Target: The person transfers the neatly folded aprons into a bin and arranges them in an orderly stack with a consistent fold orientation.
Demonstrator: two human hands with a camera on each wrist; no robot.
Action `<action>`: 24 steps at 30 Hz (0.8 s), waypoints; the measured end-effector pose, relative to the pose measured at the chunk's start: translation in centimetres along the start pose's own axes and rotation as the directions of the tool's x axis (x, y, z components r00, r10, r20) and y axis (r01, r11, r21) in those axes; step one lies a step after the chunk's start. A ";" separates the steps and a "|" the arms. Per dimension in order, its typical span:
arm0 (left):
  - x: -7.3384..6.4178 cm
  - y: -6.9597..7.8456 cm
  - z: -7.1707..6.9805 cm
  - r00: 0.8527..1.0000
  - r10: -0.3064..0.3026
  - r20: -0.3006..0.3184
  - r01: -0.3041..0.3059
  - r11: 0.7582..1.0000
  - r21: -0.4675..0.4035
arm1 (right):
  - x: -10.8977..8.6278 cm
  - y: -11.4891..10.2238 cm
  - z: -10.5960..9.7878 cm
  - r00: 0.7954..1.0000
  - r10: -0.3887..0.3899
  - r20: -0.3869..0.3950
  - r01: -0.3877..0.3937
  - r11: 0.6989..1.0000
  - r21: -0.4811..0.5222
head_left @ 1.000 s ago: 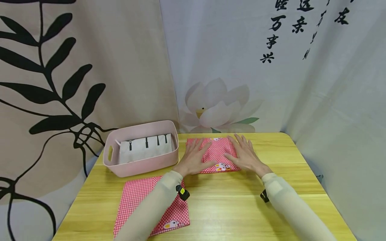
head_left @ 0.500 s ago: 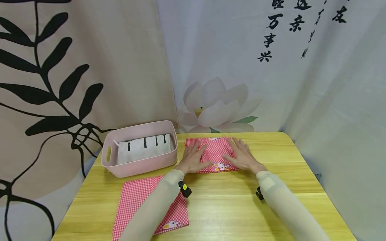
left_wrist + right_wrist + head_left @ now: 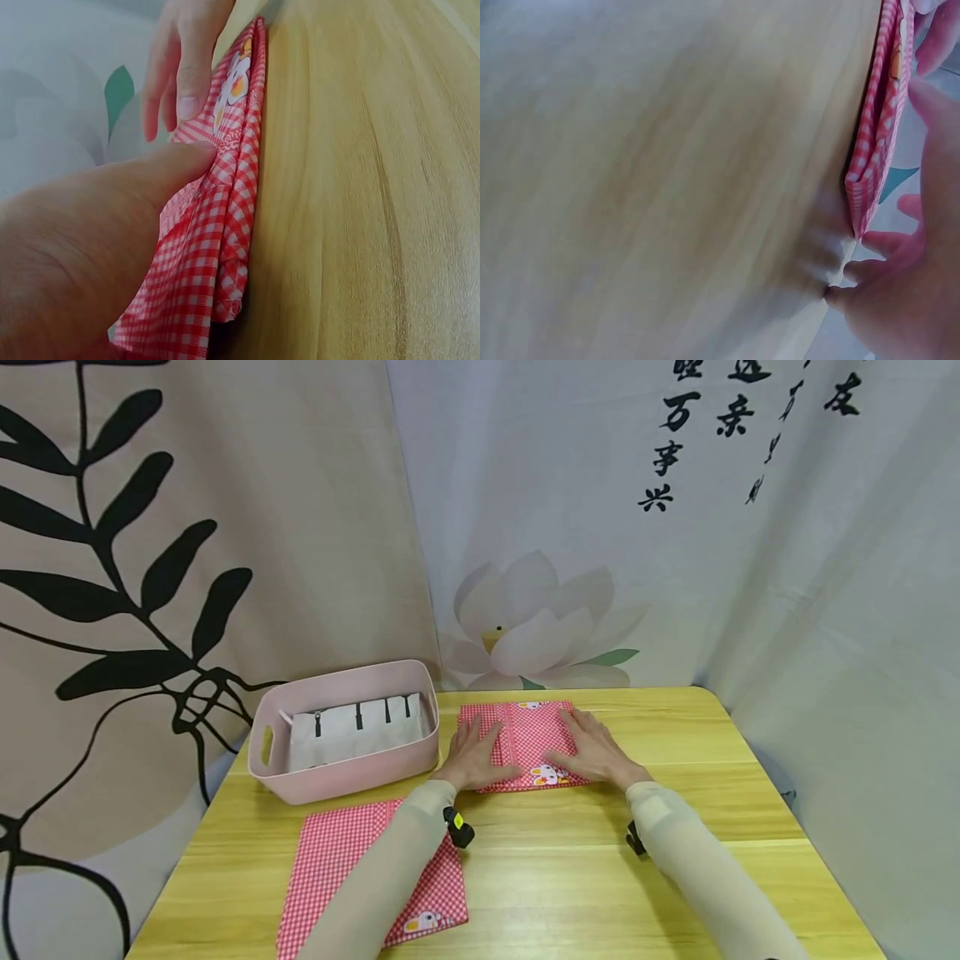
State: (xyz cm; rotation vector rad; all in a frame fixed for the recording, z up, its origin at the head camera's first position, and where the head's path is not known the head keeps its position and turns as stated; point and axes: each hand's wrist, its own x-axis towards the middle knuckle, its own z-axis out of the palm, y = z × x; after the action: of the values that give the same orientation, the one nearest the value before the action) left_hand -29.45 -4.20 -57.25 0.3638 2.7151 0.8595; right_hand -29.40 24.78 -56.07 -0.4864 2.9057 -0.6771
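Observation:
A folded red-and-white gingham cloth (image 3: 531, 739) with a duck print lies near the back of the wooden table. My left hand (image 3: 474, 762) rests on its left part, fingers spread and pointing away from me. On the right edge of the cloth, my right hand (image 3: 596, 753) lies with straight fingers, its thumb reaching over the duck print. The left wrist view shows the left thumb (image 3: 176, 166) pressing the layered fold, whose stacked edges stand out. In the right wrist view, several right fingertips (image 3: 836, 296) touch the table beside the cloth's corner.
A second gingham cloth (image 3: 337, 852) lies at the front left, partly under my left forearm. Behind it stands a pink basket (image 3: 352, 781) holding white fabric items (image 3: 352, 735) with dark tabs. Printed curtains (image 3: 540, 527) hang right behind the table (image 3: 675, 860).
Both hands stay on the folded cloth. My right hand has slid inward to the left with its thumb moving over the cloth, and the left hand has shifted slightly left.

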 end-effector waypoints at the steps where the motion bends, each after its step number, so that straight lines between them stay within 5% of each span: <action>1: 0.2 -0.2 0.1 1.000 -0.008 0.002 0.008 1.000 -0.004 | 0.1 0.0 0.0 1.000 0.005 0.007 -0.005 1.000 -0.004; 13: -0.5 0.6 0.1 0.999 -0.053 -0.011 0.053 0.999 -0.003 | -0.2 0.3 0.1 0.999 0.005 0.036 -0.001 0.993 -0.117; 24: -1.3 1.5 -0.1 0.997 -0.078 -0.024 0.079 0.997 0.020 | -0.8 0.7 0.0 0.999 0.031 0.025 -0.028 0.994 -0.110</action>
State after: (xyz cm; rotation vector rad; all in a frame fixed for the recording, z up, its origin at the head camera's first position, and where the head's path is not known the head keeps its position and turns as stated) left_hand -28.04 -3.42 -56.06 0.2507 2.7417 0.8198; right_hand -28.86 25.66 -56.31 -0.4593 2.9298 -0.5053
